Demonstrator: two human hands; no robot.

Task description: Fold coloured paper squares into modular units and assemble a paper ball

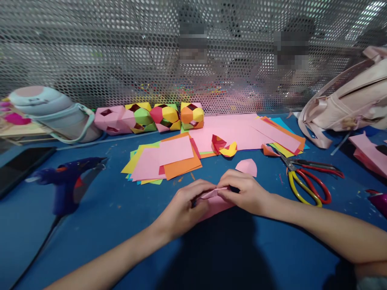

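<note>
While the left hand [190,203] pinches one end of a folded pink sheet [218,208], the right hand [243,189] grips its upper edge toward the other end. On both hands the fingers are closed on the paper, thumbs nearest the wearer, and the fold rises between them, just above the blue bench [130,217]. Right behind the pink sheet lies a rounded pink piece [247,167]; farther behind it are a curled red piece [217,144], a curled yellow one [230,150] and large pink paper [236,129]. Behind it to the left sits a fanned stack of coloured squares [176,150], with joined paper balls [110,121] beyond. Well left of it stands a blue glue gun [63,183]; to its right, past the right hand, lie scissors [290,165] with yellow and red handles.
</note>
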